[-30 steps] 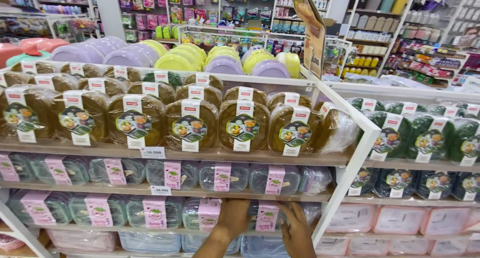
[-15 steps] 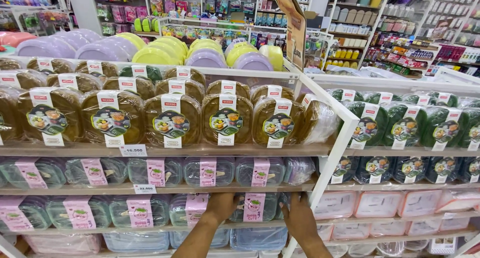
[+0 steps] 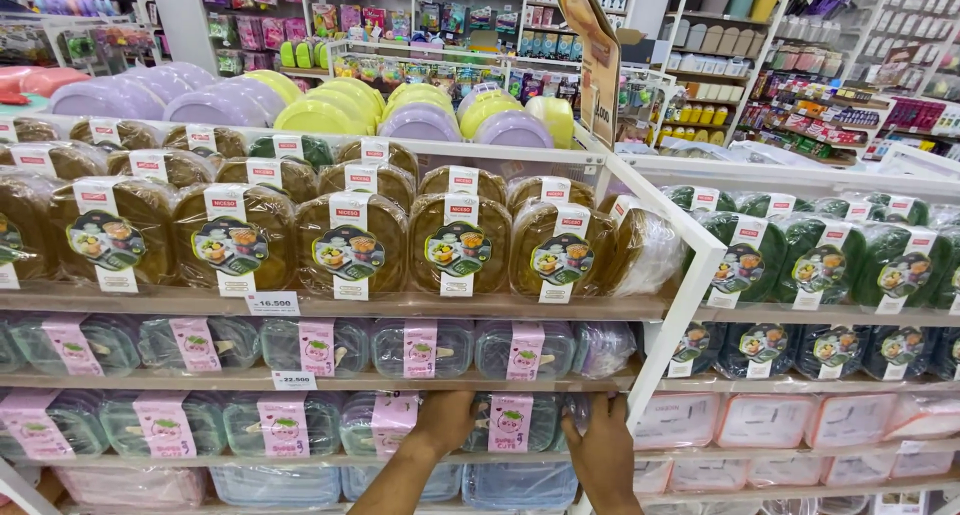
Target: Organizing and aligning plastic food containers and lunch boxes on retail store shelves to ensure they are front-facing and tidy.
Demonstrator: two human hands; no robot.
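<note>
**Both hands on a clear box, third shelf of a shop rack**

A white metal rack [image 3: 640,305] fills the view; its top tier carries brown lidded containers [image 3: 350,240] standing on edge in rows, the tier beneath holds clear wrapped boxes with pink labels [image 3: 420,347]; to the right, a neighbouring bay holds green containers [image 3: 820,260]. On the third shelf down, the left hand [image 3: 445,420] and right hand [image 3: 600,445] press either side of a clear plastic box [image 3: 515,423], fingers curled round its ends, the hands apart with the box between them; it sits among like boxes at the shelf's right end. Pastel lids [image 3: 330,105] lie stacked on top; behind, further aisles of crowded shelving [image 3: 800,55] run back under bright light.
</note>
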